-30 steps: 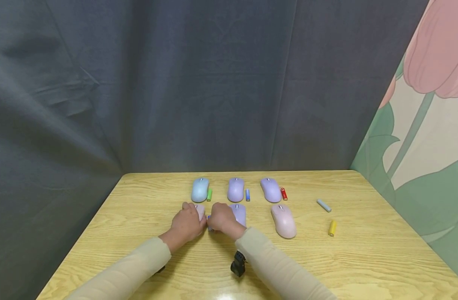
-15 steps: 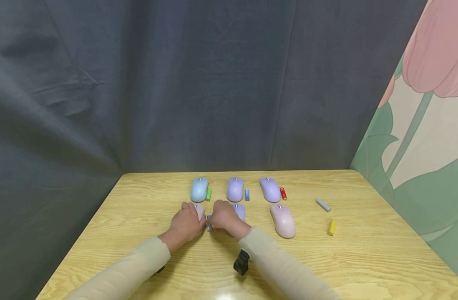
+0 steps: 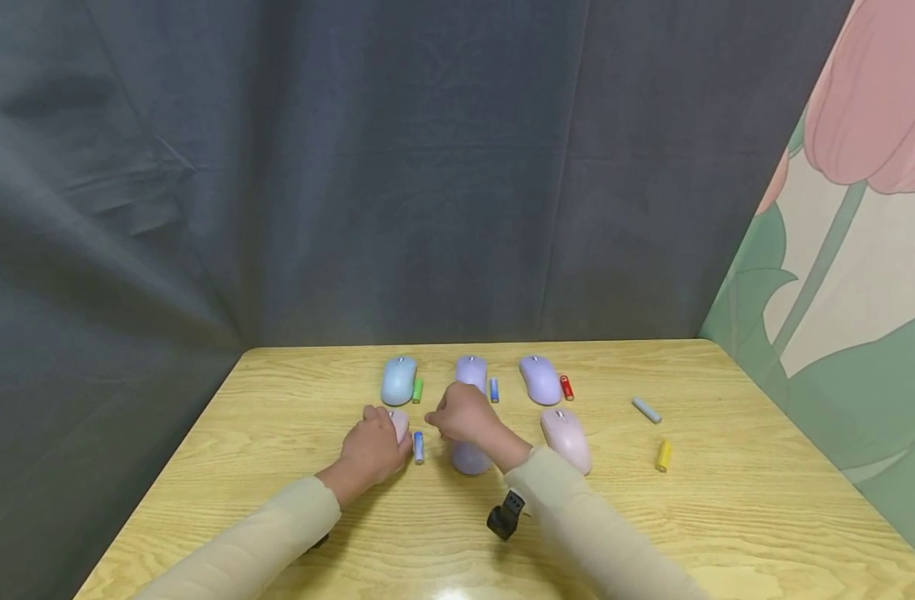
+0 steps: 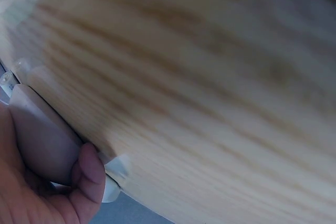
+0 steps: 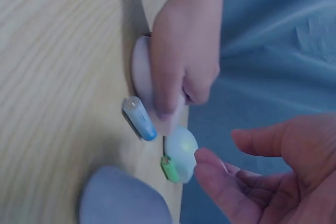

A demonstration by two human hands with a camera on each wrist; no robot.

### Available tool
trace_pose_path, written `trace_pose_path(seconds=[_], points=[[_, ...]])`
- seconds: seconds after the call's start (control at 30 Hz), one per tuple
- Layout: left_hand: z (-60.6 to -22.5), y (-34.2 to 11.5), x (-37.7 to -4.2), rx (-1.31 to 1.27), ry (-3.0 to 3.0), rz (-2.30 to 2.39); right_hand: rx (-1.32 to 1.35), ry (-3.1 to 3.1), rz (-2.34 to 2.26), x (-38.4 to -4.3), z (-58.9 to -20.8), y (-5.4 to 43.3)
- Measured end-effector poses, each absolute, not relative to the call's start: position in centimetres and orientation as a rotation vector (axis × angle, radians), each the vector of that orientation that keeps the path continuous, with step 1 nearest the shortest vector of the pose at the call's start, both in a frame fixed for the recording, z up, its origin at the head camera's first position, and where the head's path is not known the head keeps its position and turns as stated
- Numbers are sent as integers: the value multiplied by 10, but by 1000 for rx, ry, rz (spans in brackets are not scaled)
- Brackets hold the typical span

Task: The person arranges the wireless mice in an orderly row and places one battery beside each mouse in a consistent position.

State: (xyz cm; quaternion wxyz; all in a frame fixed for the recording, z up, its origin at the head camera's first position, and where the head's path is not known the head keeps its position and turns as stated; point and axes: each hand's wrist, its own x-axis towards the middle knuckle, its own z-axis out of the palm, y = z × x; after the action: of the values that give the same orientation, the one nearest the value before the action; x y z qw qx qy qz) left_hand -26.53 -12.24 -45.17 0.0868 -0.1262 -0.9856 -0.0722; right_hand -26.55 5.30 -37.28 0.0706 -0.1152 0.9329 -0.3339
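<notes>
My left hand point(image 3: 372, 448) grips a pale pink computer mouse point(image 3: 400, 422) on the table; in the left wrist view its fingers bend round the mouse point(image 4: 44, 129). Just right of that mouse a blue battery point(image 3: 418, 448) lies on the wood, apart from both hands. My right hand point(image 3: 467, 414) is over a purple mouse point(image 3: 470, 461) and hides most of it. In the right wrist view the right hand point(image 5: 273, 177) holds nothing, its thumb and forefinger apart.
Behind stand a light blue mouse point(image 3: 399, 381) with a green battery point(image 3: 417, 391), and two purple mice point(image 3: 540, 380) with a blue battery point(image 3: 494, 390) and a red battery point(image 3: 567, 387). Rightward lie a pink mouse point(image 3: 566, 440), a grey battery point(image 3: 647, 409) and a yellow battery point(image 3: 663, 456).
My right hand has let go of the blue battery beside the pink mouse and moved up and to the right over the purple mouse. The left hand has stayed in place.
</notes>
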Motion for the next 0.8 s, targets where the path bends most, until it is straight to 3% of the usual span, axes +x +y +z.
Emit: trace_pose_path(seconds=[0.8], points=[[-450, -122, -265, -379, -2953, -245, -200, 2711, -1193, -270, -337, 119]])
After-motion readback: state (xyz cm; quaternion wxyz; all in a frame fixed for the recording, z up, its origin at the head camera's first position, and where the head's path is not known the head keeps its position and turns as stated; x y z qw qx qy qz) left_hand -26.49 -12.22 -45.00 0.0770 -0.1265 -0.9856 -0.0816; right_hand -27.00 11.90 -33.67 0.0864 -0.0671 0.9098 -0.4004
